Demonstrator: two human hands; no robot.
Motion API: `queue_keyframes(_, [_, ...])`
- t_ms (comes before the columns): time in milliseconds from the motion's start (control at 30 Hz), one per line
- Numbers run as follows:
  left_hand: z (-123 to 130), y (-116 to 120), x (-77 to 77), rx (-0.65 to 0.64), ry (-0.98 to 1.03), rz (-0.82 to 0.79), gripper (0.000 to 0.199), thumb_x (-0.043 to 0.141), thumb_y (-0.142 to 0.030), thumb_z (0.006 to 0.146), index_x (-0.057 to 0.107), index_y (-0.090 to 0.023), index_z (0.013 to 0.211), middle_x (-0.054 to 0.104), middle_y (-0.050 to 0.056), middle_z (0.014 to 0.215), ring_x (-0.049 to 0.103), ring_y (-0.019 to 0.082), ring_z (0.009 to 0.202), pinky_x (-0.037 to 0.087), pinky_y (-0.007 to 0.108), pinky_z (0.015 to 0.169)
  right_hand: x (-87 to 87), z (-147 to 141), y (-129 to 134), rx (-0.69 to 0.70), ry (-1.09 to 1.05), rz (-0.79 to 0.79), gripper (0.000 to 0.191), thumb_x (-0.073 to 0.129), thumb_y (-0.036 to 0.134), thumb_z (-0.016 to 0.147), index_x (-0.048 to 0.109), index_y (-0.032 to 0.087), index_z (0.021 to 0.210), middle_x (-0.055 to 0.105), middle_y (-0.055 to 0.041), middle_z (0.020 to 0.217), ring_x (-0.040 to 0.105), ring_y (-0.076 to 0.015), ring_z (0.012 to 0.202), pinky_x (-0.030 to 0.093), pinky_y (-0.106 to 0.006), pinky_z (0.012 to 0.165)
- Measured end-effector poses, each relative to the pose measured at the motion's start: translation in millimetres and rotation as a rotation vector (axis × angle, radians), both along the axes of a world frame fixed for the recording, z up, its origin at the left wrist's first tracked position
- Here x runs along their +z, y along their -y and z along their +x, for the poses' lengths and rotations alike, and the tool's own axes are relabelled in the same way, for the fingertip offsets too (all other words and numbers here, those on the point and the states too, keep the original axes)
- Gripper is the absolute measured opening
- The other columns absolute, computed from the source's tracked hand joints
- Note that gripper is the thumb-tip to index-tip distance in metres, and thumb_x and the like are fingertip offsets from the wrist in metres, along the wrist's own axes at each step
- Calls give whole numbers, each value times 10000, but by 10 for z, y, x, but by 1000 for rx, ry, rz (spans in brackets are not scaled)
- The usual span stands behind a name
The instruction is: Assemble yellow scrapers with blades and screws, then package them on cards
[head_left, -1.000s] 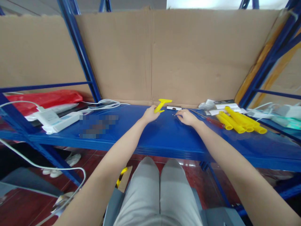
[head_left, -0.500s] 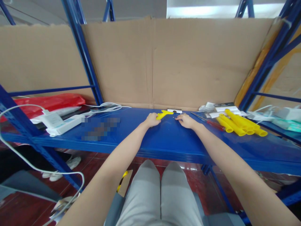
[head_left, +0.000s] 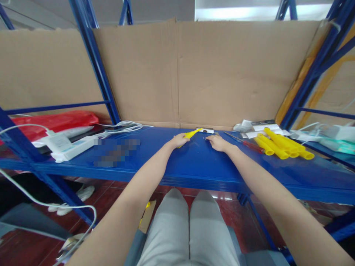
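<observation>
My left hand (head_left: 179, 140) is closed around a yellow plastic piece (head_left: 193, 133), whose slim, tapered end points up to the right. Its other end is mostly hidden in my fingers. On the blue shelf top (head_left: 194, 162), my right hand (head_left: 218, 143) rests with its fingertips drawn together beside a few tiny pale bits (head_left: 204, 138). Whatever those fingertips may pinch is too small to make out. Just beyond both hands lies a small white strip with a dark spot (head_left: 206, 130).
To the right lie several yellow tubes (head_left: 277, 146) and a red-handled screwdriver (head_left: 253, 146), with white packaging (head_left: 256, 129) behind. A white power strip (head_left: 73, 147), coiled cable (head_left: 130, 126) and red bag (head_left: 61, 120) are left. A cardboard sheet (head_left: 222, 74) stands upright behind.
My left hand has turned the yellow plastic piece, so its forked outline now shows as a narrow, tapered one. My right hand stays at almost the same spot on the shelf top.
</observation>
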State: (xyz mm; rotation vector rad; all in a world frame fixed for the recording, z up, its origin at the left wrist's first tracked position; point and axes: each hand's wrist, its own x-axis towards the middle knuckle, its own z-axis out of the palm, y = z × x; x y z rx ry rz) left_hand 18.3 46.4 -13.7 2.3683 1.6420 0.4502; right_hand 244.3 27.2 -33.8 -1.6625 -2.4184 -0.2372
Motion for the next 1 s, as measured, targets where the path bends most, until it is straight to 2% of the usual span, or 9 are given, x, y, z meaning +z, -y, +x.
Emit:
queue_keyframes(133, [18,3,1,53,-14,6,462,443,-366,873,578,-176,1272,601,120,1332,558,290,1220,420,410,998,-25,13,-27,-9,8,-5,484,368,70,873,628,158,1271,577,-132,1353,530,-240,1270,321,-451,1116])
queue_keyframes(300, [21,18,-1,120,-24,38,445,401,-363,900,561,-172,1268,591,137,1340,517,298,1268,322,481,1077,-42,16,-51,-14,17,-10,501,368,45,858,636,187,1257,583,-124,1348,514,-236,1287,227,-508,1149])
queue_keyframes(433, [-10,82,20,84,-93,71,421,396,-345,906,550,-175,1259,611,137,1311,501,286,1287,240,515,1121,-28,-4,-40,-23,8,-34,497,375,36,850,638,161,1253,577,-129,1357,515,-225,1286,245,-452,1152])
queue_keyframes(567, [-53,236,81,20,-223,76,476,411,-319,898,501,-182,1344,572,152,1359,465,309,1322,158,583,1132,-8,-10,-20,-16,2,-41,496,384,35,842,657,182,1229,586,-107,1351,528,-218,1272,245,-436,1156])
queue_keyframes(767, [-86,388,131,-8,-311,18,542,439,-269,855,481,-165,1385,503,158,1427,417,341,1355,204,612,1112,22,3,30,-37,13,-39,501,388,42,836,664,199,1223,594,-105,1343,521,-244,1276,272,-498,1134])
queue_keyframes(900, [-91,423,177,-3,-333,-16,497,458,-279,854,533,-196,1338,505,131,1434,451,343,1328,293,574,1091,63,3,71,-48,23,-12,443,408,90,861,690,209,1181,627,-88,1308,545,-238,1246,330,-449,1107])
queue_keyframes(1000, [-102,470,232,7,-361,-44,494,464,-251,846,542,-197,1331,490,122,1448,437,337,1339,289,567,1099,92,-2,87,-25,22,-8,403,435,111,866,696,168,1168,647,-106,1276,572,-221,1212,351,-381,1094])
